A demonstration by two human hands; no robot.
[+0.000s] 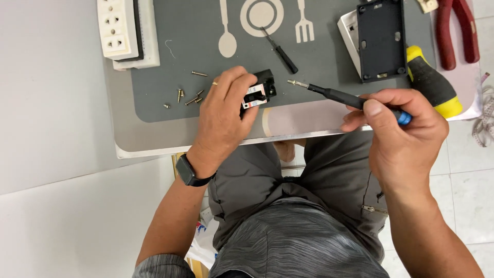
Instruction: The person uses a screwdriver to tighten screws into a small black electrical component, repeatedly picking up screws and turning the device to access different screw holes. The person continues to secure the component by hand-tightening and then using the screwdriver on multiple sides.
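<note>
My left hand [224, 116] grips a small black electrical part [261, 90] with a white and red label, pressing it on the grey mat [190, 31]. My right hand [399, 126] holds a thin black screwdriver [334, 95] with a blue end cap. Its metal tip carries a screw and points left, a short gap from the black part. A dark watch sits on my left wrist.
Several loose screws [186, 96] lie left of my left hand. A white socket strip [126, 31] sits top left, a small black screwdriver [280, 51] at top centre. A black box cover [381, 38], a yellow-black handled tool [432, 82] and red pliers [458, 31] lie right.
</note>
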